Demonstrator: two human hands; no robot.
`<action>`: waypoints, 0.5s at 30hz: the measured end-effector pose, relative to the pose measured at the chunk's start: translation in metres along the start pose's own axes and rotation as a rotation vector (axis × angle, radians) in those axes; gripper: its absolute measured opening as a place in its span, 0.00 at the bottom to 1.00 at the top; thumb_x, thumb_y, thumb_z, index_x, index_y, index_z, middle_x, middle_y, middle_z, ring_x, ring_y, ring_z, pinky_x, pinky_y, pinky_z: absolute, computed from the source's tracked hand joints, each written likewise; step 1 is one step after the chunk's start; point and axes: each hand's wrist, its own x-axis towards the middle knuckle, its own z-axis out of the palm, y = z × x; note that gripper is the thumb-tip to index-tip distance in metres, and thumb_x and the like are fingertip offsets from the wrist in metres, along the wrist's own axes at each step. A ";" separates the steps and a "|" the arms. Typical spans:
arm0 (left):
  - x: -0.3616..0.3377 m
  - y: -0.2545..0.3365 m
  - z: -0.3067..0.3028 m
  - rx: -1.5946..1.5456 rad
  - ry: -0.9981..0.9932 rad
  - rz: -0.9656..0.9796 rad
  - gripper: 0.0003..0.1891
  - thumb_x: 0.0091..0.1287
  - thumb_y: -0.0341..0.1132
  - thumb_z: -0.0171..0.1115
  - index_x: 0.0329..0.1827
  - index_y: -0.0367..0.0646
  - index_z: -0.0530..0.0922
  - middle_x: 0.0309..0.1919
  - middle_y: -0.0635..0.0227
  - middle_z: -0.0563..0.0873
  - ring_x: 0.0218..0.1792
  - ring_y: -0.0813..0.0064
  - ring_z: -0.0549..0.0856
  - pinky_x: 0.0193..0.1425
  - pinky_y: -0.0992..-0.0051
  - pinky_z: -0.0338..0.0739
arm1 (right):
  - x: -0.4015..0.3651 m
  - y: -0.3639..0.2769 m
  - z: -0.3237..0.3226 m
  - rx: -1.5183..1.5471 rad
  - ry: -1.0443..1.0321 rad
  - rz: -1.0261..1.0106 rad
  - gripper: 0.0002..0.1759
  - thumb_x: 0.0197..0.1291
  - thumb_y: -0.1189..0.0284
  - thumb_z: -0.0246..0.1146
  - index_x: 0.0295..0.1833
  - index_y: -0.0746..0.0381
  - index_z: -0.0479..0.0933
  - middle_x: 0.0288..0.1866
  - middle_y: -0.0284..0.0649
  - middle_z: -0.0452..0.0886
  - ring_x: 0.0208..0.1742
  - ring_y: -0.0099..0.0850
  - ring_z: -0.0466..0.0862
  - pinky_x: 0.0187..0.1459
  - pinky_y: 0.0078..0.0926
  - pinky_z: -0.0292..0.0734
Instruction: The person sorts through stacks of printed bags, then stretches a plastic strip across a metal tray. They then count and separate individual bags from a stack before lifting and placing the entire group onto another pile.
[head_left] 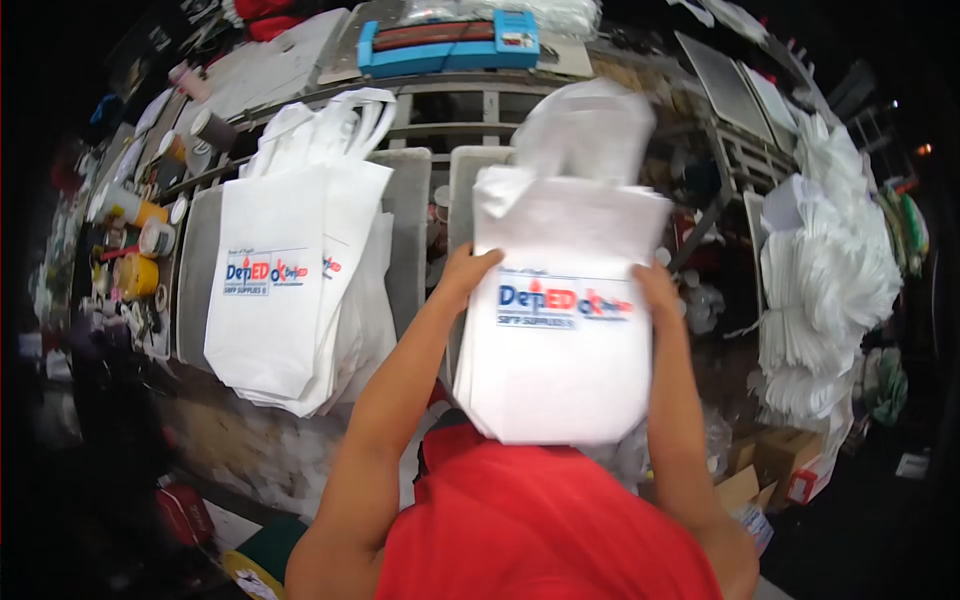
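Head view. Left hand [468, 272] and right hand [655, 290] are each clamped on a side edge of the held stack of printed bags [560, 380]. The stack is up flat over the desk [405, 230] with the logo facing the camera, and the top handles are blurred. Left pile of printed bags [280, 330] lies just beside it, handles up. Heap of white bags [830, 290] is well apart at right, no print visible. Judgement: one pile is laid down, held stack not yet down.
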 end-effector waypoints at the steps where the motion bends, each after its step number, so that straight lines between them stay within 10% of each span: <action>1: 0.030 -0.046 -0.010 0.218 0.113 -0.064 0.30 0.66 0.35 0.73 0.66 0.26 0.74 0.54 0.47 0.87 0.49 0.59 0.90 0.52 0.63 0.88 | 0.041 0.066 0.038 -0.219 0.082 0.042 0.38 0.66 0.54 0.65 0.72 0.70 0.73 0.67 0.59 0.82 0.69 0.50 0.81 0.70 0.42 0.73; 15: 0.039 -0.048 0.005 0.343 0.376 -0.038 0.36 0.77 0.48 0.56 0.82 0.38 0.63 0.70 0.42 0.80 0.70 0.51 0.80 0.72 0.61 0.74 | 0.063 0.053 0.062 -0.207 0.066 0.010 0.44 0.73 0.45 0.60 0.82 0.65 0.63 0.70 0.62 0.79 0.72 0.53 0.79 0.72 0.40 0.71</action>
